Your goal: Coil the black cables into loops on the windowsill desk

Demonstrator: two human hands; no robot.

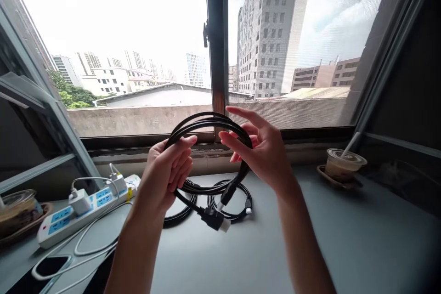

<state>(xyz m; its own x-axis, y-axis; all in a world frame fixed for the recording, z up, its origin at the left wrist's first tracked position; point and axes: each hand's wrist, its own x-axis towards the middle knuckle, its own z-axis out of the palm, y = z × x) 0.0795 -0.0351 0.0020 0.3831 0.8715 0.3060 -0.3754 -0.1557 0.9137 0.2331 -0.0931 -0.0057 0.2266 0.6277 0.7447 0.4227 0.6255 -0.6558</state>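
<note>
Your left hand is closed on the left side of the coiled black cable, its thumb lying across the strands and its fingers curled. Your right hand is open at the coil's right side, thumb and forefinger apart, with the strands passing between them. You have the coil raised upright above the grey table, in front of the window frame. Its angled plug hangs at the bottom with a pale tip, and near it a second connector points down to the left.

Behind your coil, on the table, lie two more black cable coils, one on the left and one on the right. To your left you have a white power strip with two white chargers plugged in, a pale cable looping toward you, and a phone. Lidded drink cups stand at both sides, one far left and one near the window on your right.
</note>
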